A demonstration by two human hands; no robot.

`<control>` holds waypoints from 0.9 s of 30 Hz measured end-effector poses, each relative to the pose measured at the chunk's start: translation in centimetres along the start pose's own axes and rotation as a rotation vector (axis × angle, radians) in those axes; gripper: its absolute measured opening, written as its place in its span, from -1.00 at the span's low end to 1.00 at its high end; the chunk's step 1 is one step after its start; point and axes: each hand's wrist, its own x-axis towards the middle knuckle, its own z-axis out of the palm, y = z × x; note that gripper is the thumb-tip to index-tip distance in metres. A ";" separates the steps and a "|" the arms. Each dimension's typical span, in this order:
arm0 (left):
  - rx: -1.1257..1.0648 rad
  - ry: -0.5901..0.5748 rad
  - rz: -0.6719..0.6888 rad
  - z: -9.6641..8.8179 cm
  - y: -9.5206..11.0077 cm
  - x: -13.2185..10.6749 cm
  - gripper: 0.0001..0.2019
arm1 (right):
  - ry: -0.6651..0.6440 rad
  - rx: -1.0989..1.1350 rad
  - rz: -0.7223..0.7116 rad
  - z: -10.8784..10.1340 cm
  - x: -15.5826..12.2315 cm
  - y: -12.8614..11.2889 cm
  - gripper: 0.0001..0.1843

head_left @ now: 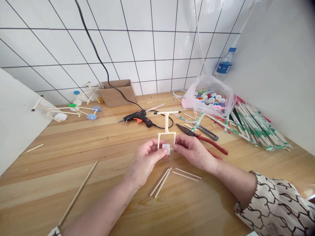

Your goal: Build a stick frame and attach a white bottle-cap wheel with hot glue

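A small wooden stick frame (166, 126) stands raised between my two hands, with a dark-tipped crossbar on top and two legs pointing down. Between the legs sits a white bottle cap (167, 149). My left hand (147, 157) is closed, its thumb on the cap and its fingers behind the left leg. My right hand (193, 151) pinches the lower end of the right leg with thumb and forefinger. Below the hands lie several cut wooden sticks (162, 182). Red-handled pliers (206, 140) rest just beyond my right hand.
A black glue gun (137, 118) lies behind the frame, near a cardboard box (118, 93). Finished stick models (73, 106) stand at left. At right are a bag of bottle caps (209, 98), wrapped chopsticks (258, 124), a cutter (208, 131) and a water bottle (224, 65).
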 end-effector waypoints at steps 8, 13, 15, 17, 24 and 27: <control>0.015 -0.001 -0.006 0.0 0.1 -0.1 -0.75 | 0.006 -0.007 0.008 0.1 -0.1 0.0 -0.83; 0.009 0.008 -0.009 0.0 0.1 0.0 -0.74 | 0.009 -0.006 0.022 0.2 -0.2 0.2 -0.82; 0.009 0.008 -0.014 0.0 0.1 0.0 -0.74 | 0.017 0.001 0.029 0.3 -0.2 0.3 -0.83; 0.003 0.008 -0.019 0.1 0.1 0.0 -0.75 | 0.029 0.009 0.040 0.4 -0.2 0.3 -0.84; 0.009 0.007 -0.025 0.0 -0.2 0.1 -0.74 | 0.053 0.059 0.094 0.7 -0.1 0.2 -0.84; 0.011 0.003 -0.021 0.0 -0.3 0.1 -0.74 | 0.052 0.103 0.120 0.7 -0.1 0.1 -0.84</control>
